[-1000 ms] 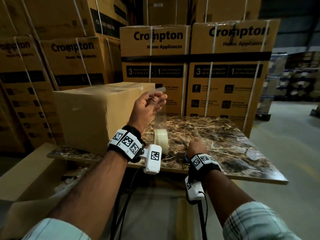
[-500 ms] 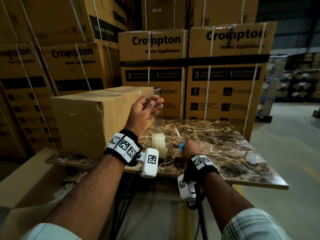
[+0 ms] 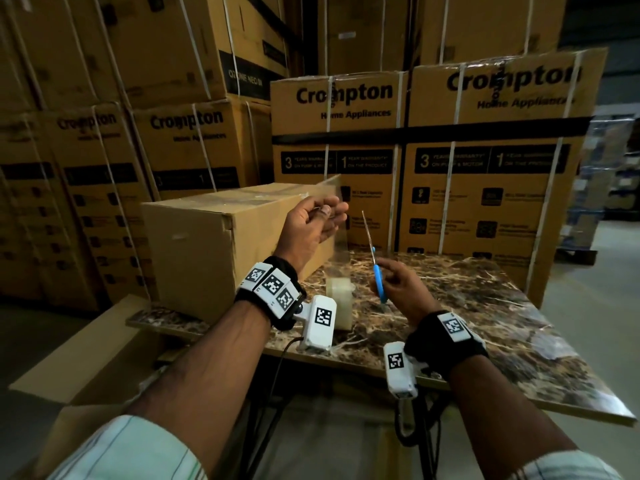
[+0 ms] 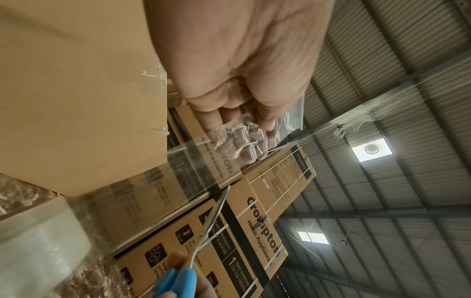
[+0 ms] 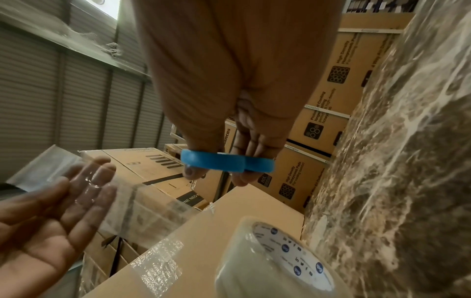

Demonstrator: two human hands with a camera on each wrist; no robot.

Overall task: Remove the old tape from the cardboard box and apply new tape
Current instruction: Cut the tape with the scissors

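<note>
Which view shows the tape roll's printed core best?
Right wrist: the tape roll fills the lower frame, its core print legible. Head view shows it small behind the wrist camera; left wrist catches only its blurred side.

This is a warehouse, probably a storage hall for appliances. Strapped cartons (image 3: 485, 161) printed "Crompton Home Appliances" stand stacked high on all sides, a corrugated metal roof (image 4: 397, 113) spans overhead, and a bare concrete floor (image 3: 602, 306) runs toward dim, blurred racks.

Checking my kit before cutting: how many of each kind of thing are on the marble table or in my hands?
Plain cardboard box: 1
Clear tape roll: 1
Blue-handled scissors: 1
Total: 3
</note>
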